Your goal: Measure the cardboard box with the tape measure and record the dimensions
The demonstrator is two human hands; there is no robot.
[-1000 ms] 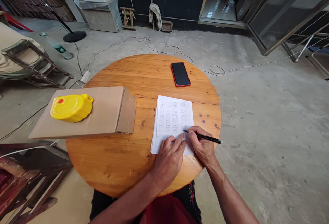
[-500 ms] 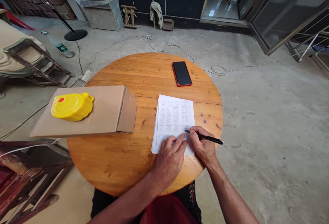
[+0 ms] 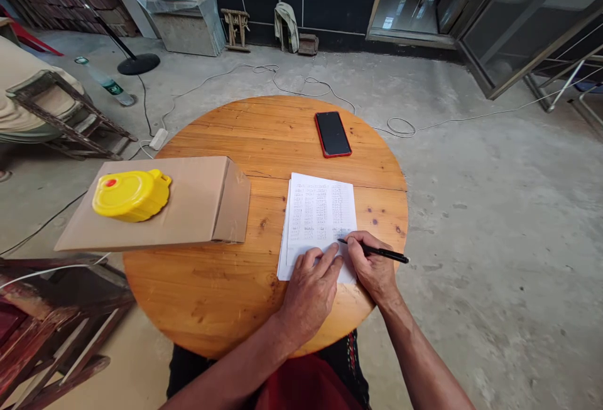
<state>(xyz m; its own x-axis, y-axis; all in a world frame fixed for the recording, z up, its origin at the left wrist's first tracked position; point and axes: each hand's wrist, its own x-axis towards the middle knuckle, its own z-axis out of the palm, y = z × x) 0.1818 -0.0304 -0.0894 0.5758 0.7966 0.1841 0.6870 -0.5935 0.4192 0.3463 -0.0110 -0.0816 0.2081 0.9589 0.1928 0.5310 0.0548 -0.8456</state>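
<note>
Several sheets of white paper (image 3: 320,209) lie in a small stack on the round wooden table (image 3: 221,303), the top one covered in columns of small handwriting too fine to read. My left hand (image 3: 313,291) rests flat on the lower part of the sheets, fingers stretched out. In my right hand (image 3: 374,272) a black pen (image 3: 386,253) is pinched, its tip at the writing in the lower right of the top sheet. The pen's rear end points right, past the paper's edge.
A red-cased phone (image 3: 333,134) lies at the table's far side. On the left a cardboard box (image 3: 188,203) overhangs the edge, carrying a yellow plastic case (image 3: 132,193). Wooden chairs (image 3: 61,328) stand at left. A cable (image 3: 400,127) runs across the concrete floor.
Both hands keep nearly the same place. The pen tip has shifted very slightly to the left on the sheet.
</note>
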